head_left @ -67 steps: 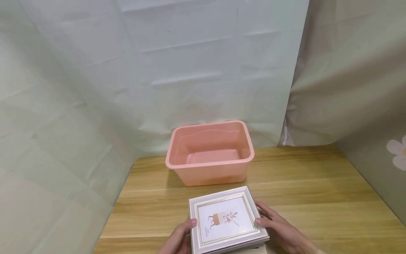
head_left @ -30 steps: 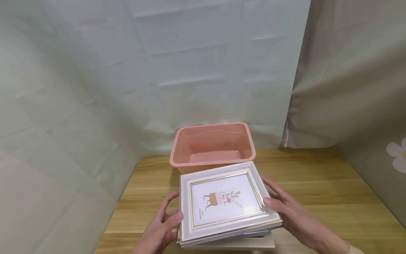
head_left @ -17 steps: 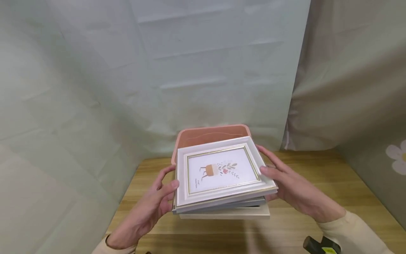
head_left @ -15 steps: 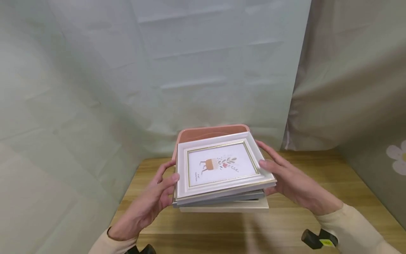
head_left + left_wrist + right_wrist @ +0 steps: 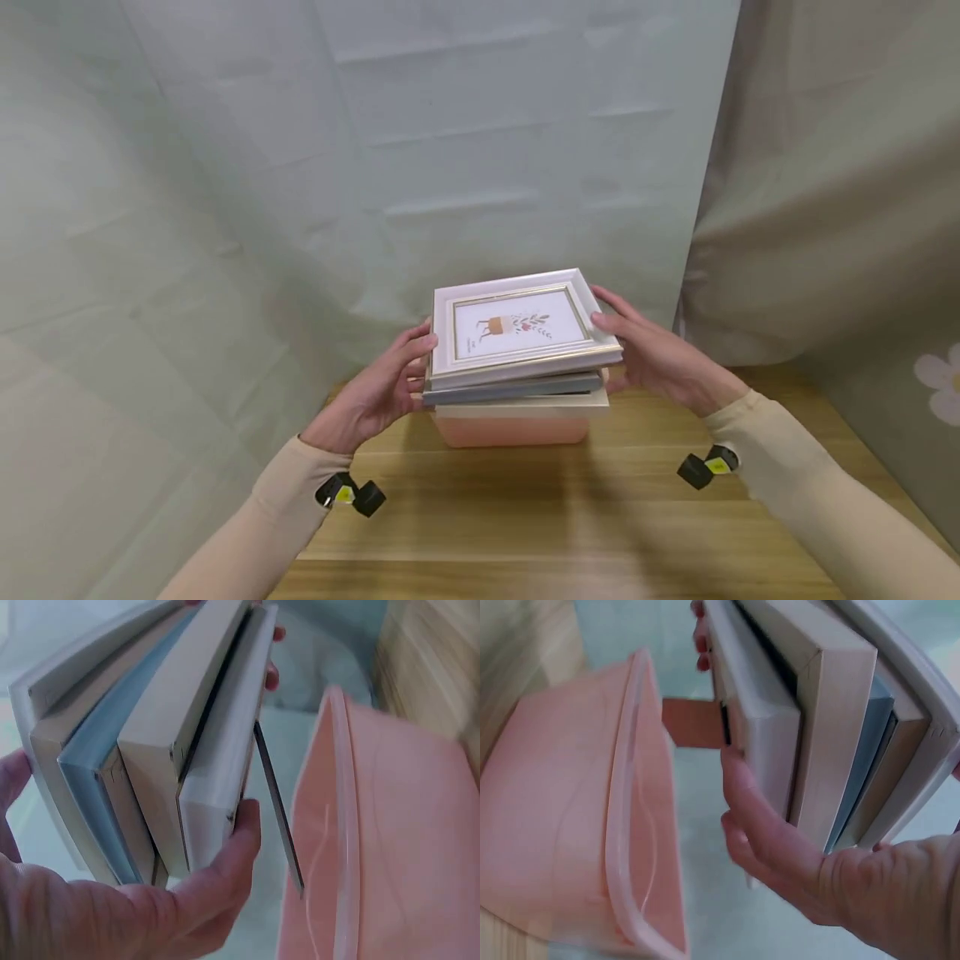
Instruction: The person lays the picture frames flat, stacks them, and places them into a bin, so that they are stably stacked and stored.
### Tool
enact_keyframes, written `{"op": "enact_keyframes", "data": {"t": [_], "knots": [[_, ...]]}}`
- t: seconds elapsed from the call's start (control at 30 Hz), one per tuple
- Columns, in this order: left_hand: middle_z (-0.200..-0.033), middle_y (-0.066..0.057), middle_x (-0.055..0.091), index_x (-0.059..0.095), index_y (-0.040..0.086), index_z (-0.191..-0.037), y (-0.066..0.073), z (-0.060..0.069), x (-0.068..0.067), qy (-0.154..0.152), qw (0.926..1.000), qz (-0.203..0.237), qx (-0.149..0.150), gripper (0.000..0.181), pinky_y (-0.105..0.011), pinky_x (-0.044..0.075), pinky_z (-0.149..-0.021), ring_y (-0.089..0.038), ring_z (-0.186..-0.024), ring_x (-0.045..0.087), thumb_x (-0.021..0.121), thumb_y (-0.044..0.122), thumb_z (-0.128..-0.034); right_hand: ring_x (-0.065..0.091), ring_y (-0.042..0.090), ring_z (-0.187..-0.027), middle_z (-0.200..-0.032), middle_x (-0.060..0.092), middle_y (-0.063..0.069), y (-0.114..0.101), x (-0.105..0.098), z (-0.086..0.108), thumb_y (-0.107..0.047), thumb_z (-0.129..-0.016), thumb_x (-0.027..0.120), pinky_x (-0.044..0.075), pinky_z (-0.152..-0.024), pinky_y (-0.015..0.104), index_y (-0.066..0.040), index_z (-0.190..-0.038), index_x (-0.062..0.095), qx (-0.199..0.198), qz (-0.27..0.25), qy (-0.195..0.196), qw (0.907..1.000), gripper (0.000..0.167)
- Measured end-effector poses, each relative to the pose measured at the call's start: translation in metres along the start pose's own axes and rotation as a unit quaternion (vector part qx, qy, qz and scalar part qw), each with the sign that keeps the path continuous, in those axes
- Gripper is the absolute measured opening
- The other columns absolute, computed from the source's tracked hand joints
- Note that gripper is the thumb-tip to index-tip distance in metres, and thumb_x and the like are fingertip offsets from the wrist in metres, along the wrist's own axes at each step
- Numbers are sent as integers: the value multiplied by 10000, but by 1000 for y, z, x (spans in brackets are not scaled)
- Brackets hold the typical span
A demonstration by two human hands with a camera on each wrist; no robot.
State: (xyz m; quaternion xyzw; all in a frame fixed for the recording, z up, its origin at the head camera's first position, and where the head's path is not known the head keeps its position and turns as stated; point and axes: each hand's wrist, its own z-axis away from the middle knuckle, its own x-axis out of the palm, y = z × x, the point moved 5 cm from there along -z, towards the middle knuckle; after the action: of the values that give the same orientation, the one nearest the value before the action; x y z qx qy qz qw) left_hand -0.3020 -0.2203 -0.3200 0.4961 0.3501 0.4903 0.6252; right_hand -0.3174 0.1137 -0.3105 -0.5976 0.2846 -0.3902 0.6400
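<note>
A stack of several picture frames (image 5: 517, 387) is held up over the pink plastic bin (image 5: 513, 431), whose opening it hides in the head view. The top white frame (image 5: 450, 367) has gold trim and a drawing of a plant in a pot. Below it, the wrist views show a blue-grey frame (image 5: 112, 776), cream ones and a white one at the bottom. From the lowest, a stand flap (image 5: 694, 724) hangs down. My left hand (image 5: 375, 396) grips the left side, thumb on top and fingers underneath; my right hand (image 5: 663, 358) grips the right side likewise.
The bin stands on a wooden table (image 5: 480, 517) near the back cloth (image 5: 450, 142). Cloth also hangs along the left side (image 5: 150, 333) and the right side (image 5: 825, 208). Both sleeves carry small black wrist cameras (image 5: 352, 494).
Both hands have lifted the stack of picture frames from the near part of the table and carried it forward until it covers the bin's opening. The bin has stayed where it was.
</note>
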Motion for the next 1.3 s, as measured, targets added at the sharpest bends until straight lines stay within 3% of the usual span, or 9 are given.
{"op": "enact_keyframes", "data": {"t": [0.27, 0.47, 0.63, 0.9, 1.0, 1.13, 1.3], "knots": [[-1537, -152, 447, 181, 253, -1741, -3, -43, -11, 112, 9997, 141, 173, 799, -356, 641, -852, -161, -1040, 701, 581, 423, -1070, 555, 382, -1344, -1688, 313, 230, 9, -24, -41, -468, -1152, 454, 589, -936, 524, -437, -1737, -32, 15, -80, -79, 9999, 761], [-1275, -85, 612, 164, 348, -1735, -12, -58, -10, 37, 9994, -56, 345, 806, -368, 634, -819, -157, -928, 728, 594, 398, -1055, 645, 230, -1174, -1489, 496, 109, 26, -37, -59, -433, -1155, 435, 564, -985, 493, -373, -1754, -31, 13, -112, -10, 9999, 761], [-1095, -7, 725, 119, 405, -1741, -18, -66, -11, -128, 9992, -88, 358, 837, -379, 631, -818, -166, -899, 755, 599, 356, -1058, 631, 182, -1160, -1466, 510, 91, 36, -42, -65, -413, -1147, 444, 507, -1053, 466, -343, -1759, -50, 75, -206, 27, 9998, 790], [-1369, -134, 635, 130, 407, -1743, -22, -82, -15, -140, 9995, -223, 174, 825, -425, 631, -872, -213, -984, 743, 588, 376, -1058, 654, 251, -1101, -1430, 498, 129, 45, -45, -78, -401, -1126, 475, 528, -1042, 546, -398, -1746, -29, 461, -506, 87, 9976, 799], [-1456, -183, 558, 121, 400, -1745, -27, -88, -15, -157, 9998, -128, 23, 844, -412, 607, -867, -208, -990, 693, 594, 348, -1047, 606, 312, -1183, -1458, 466, 143, 50, -44, -83, -381, -1116, 477, 536, -1015, 557, -423, -1742, -19, 667, -574, 172, 9960, 799], [-1470, -208, 484, 158, 426, -1715, -34, -99, -15, -183, 9996, -11, -208, 830, -432, 596, -851, -255, -999, 673, 608, 306, -1028, 521, 390, -1269, -1505, 424, 173, 57, -41, -89, -355, -1097, 510, 517, -1002, 589, -468, -1725, 6, 962, -724, 329, 9922, 813], [-1502, -194, 453, 198, 447, -1639, -42, -112, -15, -213, 9988, 228, -374, 749, -469, 574, -867, -307, -1147, 624, 565, 257, -1013, 634, 357, -1135, -1458, 498, 178, 65, -39, -99, -341, -1087, 549, 565, -884, 541, -464, -1679, 92, 1098, -556, 605, 9905, 758]]}}
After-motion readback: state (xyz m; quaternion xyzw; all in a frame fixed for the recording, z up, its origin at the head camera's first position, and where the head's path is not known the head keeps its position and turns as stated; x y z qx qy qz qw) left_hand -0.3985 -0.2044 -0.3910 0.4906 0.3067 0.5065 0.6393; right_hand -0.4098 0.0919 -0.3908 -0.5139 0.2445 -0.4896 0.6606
